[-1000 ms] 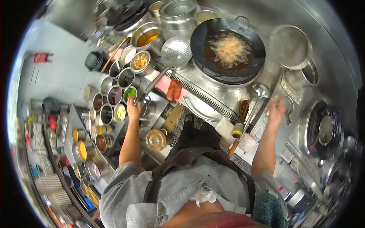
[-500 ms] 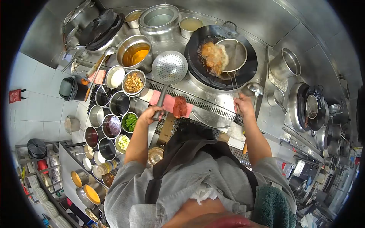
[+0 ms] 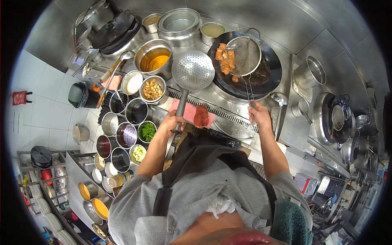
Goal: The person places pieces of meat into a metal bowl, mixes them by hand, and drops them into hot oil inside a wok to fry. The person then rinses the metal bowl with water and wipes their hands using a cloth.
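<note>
My left hand [image 3: 171, 122] is wrapped round the handle of a perforated ladle [image 3: 192, 71], whose round bowl hangs over the stove top left of the wok. In my right hand [image 3: 259, 114] is the wire handle of a round mesh strainer [image 3: 247, 55]. The strainer is above the black wok [image 3: 271, 57], tilted a little, with browned fried pieces [image 3: 226, 59] at its left edge. One small piece [image 3: 234, 79] shows below the strainer's rim. Dark oil lies in the wok. Between my hands, red cloths [image 3: 201, 116] lie at the stove's front edge.
At the left stand a pot of orange oil [image 3: 155, 59], a bowl of brown pieces [image 3: 152, 89] and several steel containers, one with chopped greens [image 3: 147, 131]. A ladle [image 3: 279, 98] rests right of the wok. A tall steel pot [image 3: 311, 71] stands farther right.
My right hand first moved to the strainer's handle, and the strainer came over the wok. The fried pieces are now gathered at its left edge. The perforated ladle has been raised slightly.
</note>
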Tool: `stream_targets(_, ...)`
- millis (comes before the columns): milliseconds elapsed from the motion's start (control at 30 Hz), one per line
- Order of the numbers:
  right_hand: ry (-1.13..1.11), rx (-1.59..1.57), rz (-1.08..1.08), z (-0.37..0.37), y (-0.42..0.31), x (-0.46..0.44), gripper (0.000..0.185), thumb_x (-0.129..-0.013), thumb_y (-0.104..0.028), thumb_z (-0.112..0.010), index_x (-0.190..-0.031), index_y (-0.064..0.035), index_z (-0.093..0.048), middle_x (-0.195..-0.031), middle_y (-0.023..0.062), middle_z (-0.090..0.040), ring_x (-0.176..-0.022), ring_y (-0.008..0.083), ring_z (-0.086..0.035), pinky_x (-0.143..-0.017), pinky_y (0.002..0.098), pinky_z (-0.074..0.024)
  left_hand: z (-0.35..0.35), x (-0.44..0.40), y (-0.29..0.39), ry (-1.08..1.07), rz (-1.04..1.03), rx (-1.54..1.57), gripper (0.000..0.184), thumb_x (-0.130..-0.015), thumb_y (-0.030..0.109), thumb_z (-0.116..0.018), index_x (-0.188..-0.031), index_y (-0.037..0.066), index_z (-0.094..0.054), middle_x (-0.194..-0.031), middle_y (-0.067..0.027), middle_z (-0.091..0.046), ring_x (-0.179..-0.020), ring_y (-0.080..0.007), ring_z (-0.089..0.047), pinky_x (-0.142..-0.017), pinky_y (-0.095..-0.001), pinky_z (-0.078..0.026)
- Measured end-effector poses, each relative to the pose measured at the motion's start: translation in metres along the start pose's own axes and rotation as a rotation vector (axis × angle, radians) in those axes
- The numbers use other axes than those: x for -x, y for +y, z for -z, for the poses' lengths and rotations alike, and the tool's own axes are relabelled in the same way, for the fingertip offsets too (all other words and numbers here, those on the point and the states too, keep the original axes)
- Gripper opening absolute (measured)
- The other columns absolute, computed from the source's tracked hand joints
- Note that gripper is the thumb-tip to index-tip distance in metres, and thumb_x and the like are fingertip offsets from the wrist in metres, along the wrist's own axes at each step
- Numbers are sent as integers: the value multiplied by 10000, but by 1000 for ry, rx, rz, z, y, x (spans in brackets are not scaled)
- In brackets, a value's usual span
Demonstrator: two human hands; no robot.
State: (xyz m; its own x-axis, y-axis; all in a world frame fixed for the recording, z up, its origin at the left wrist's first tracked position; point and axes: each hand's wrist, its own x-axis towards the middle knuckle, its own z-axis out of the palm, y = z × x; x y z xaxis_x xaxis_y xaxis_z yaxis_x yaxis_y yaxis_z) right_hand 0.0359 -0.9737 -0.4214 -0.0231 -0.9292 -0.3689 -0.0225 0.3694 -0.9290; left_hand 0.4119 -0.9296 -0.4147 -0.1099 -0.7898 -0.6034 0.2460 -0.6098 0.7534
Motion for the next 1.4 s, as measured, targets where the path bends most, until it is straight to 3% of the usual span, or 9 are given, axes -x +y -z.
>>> stream_targets(267,4,121,71,-1,-10,1,422,-820,-48,-617,-1227,13,-523,-597,33,-540,-410,131,-500,-360,273,-379,-22,-30,25,70,-50,-263,211,-672,-1,-583,-863,-21,-497,-630,-97,-521,-444,-192,-524,-389,-322,-399)
stream_targets(467,-59,30,73,-7,-26,19,472,-826,-43,-584,-1282,17,-478,-594,56,-539,-409,144,-501,-376,284,-400,-28,-31,37,70,-45,-270,247,-650,-5,-587,-880,-32,-501,-629,-99,-524,-448,-194,-524,-395,-324,-390)
stream_targets(700,-101,143,100,-18,-37,61,490,-857,-58,-559,-1335,-28,-456,-574,32,-532,-400,110,-470,-389,263,-380,-27,29,27,29,23,-159,231,-679,-8,-597,-887,-39,-502,-628,-100,-530,-451,-203,-519,-413,-331,-388)
stream_targets(800,-14,331,113,-24,-46,69,454,-858,-57,-538,-1309,-109,-518,-594,24,-523,-401,94,-455,-394,256,-374,-23,37,20,10,75,-96,194,-692,-14,-594,-869,-23,-513,-640,-96,-543,-448,-183,-519,-409,-301,-392)
stream_targets(933,193,452,218,12,-24,50,442,-847,-99,-536,-1289,-86,-527,-604,68,-567,-414,135,-501,-431,300,-422,-13,30,2,-59,79,10,217,-694,-8,-600,-895,-27,-520,-645,-96,-546,-441,-164,-513,-397,-270,-389)
stream_targets(1067,370,615,151,53,-20,39,443,-842,-95,-526,-1285,-68,-521,-580,96,-567,-425,155,-522,-438,311,-435,-9,34,-7,-85,81,15,245,-701,-11,-594,-928,-29,-505,-665,-99,-551,-438,-161,-516,-392,-258,-393)
stream_targets(1133,361,599,43,64,-13,31,429,-858,-51,-516,-1287,-75,-516,-574,34,-516,-379,118,-468,-349,279,-375,-7,35,-8,-95,80,29,211,-717,-11,-592,-899,-4,-486,-645,-84,-534,-429,-176,-519,-381,-272,-392)
stream_targets(1233,194,403,32,64,-6,25,403,-855,-46,-520,-1258,-36,-509,-584,47,-527,-384,129,-473,-351,274,-381,-7,36,-5,-96,69,50,217,-709,-14,-591,-908,-22,-505,-664,-95,-548,-438,-167,-516,-391,-263,-390)
stream_targets(1400,97,54,-5,36,16,19,380,-860,-60,-546,-1229,13,-494,-606,54,-547,-390,133,-472,-350,264,-374,-1,33,-2,-80,44,9,177,-713,-19,-587,-870,-13,-506,-639,-89,-538,-440,-165,-508,-393,-265,-374)
